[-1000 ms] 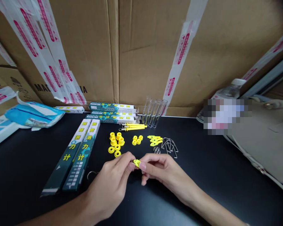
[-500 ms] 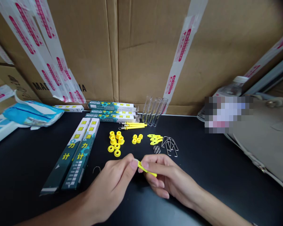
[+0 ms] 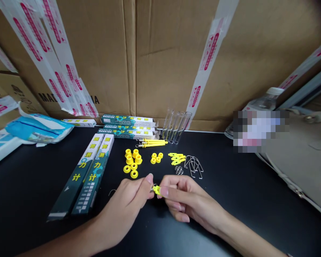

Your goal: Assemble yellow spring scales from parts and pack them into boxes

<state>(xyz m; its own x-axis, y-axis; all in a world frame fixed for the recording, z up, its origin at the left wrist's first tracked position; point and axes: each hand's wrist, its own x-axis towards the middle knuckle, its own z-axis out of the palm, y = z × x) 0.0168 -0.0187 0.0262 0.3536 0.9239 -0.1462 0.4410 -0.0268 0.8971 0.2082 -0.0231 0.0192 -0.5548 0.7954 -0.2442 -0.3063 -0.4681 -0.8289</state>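
Note:
Both hands meet low at the centre over a black table (image 3: 230,200). My right hand (image 3: 182,200) pinches a small yellow plastic piece (image 3: 157,189) between thumb and forefinger. My left hand (image 3: 130,205) is closed in a pinch at the same piece, where a small metal ring or hook shows. Just behind the hands lie yellow caps and rings (image 3: 132,162), smaller yellow beads (image 3: 156,158), yellow flat tabs (image 3: 176,158), a small spring (image 3: 178,170), bent wire hooks (image 3: 194,166) and yellow rods (image 3: 151,143).
Two long dark boxes with yellow characters (image 3: 87,173) lie at the left, more boxes (image 3: 127,126) at the back. Clear tubes (image 3: 176,126) lean against taped cardboard cartons (image 3: 163,57). A blue-white packet (image 3: 36,128) is far left, a beige bag (image 3: 307,160) and bottle (image 3: 262,103) right.
Half a second ago the yellow piece stuck out slanted from my right fingers; now only its end shows at the fingertips, with both pinches closed tightly together on it.

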